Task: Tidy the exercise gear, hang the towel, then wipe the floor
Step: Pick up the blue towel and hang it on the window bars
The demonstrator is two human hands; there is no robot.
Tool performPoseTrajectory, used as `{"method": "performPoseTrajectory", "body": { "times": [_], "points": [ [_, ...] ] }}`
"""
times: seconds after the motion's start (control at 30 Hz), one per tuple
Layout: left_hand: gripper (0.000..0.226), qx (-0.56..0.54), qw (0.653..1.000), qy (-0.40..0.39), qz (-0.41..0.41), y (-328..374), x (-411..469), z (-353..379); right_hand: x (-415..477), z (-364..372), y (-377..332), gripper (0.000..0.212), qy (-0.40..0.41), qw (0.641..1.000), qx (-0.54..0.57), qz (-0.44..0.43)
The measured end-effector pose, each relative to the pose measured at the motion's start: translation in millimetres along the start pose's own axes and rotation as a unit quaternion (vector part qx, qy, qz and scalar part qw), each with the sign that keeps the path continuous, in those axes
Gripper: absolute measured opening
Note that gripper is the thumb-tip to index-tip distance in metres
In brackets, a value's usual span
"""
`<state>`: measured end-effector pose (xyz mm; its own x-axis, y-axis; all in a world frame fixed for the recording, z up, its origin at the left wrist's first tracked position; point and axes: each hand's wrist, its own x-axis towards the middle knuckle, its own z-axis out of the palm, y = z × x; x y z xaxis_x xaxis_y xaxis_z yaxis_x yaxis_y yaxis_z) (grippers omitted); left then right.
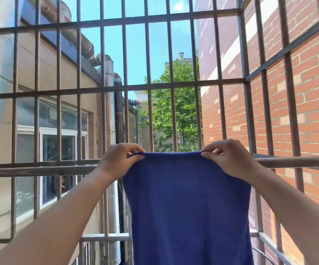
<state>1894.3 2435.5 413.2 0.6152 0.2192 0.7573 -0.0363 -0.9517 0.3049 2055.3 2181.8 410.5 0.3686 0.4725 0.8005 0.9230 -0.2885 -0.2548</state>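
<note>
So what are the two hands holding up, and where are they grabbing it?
A blue towel. The left hand pinches its top left corner and the right hand pinches its top right corner, so it hangs down between them.

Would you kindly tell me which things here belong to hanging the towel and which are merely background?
Part of the job: blue towel, left hand, right hand, horizontal rail.

Background: brick wall, tree, metal ducts, window.

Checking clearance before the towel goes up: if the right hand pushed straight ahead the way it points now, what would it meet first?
Most likely the horizontal rail of the window grille, running just behind the right hand at the height of the blue towel's top edge. Depth is hard to judge in this single view.
</note>
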Motion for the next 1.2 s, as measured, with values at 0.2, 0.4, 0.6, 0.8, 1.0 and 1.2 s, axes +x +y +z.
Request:
{"method": "performPoseTrajectory", "body": {
  "times": [0.2,0.4,0.6,0.8,1.0,1.2],
  "points": [
    [0.007,0.026,0.999,-0.026,-0.005,4.7,2.7,7.3,-2.4,-5.6,4.1,0.012,-0.025,1.000,0.008,-0.016],
    [0.027,0.073,0.994,-0.058,0.061,34.6,-15.6,35.3,-5.1,-2.3,4.5,0.019,-0.012,1.000,0.007,-0.021],
    [0.040,0.189,0.980,-0.042,0.054,45.1,-18.3,61.5,-24.9,1.4,6.0,0.026,0.016,0.996,-0.044,-0.073],
    [0.059,0.207,0.976,-0.023,0.068,41.4,-19.0,64.5,-55.6,7.8,26.0,0.046,0.114,0.981,-0.125,-0.091],
    [0.059,0.195,0.978,-0.009,0.078,41.5,-19.8,65.4,-48.4,-0.8,28.2,0.031,0.100,0.988,-0.082,-0.082],
    [0.061,0.194,0.977,-0.029,0.078,40.6,-19.4,62.1,-32.7,-20.6,31.0,0.014,0.060,0.996,0.000,-0.062]
  ]
}}
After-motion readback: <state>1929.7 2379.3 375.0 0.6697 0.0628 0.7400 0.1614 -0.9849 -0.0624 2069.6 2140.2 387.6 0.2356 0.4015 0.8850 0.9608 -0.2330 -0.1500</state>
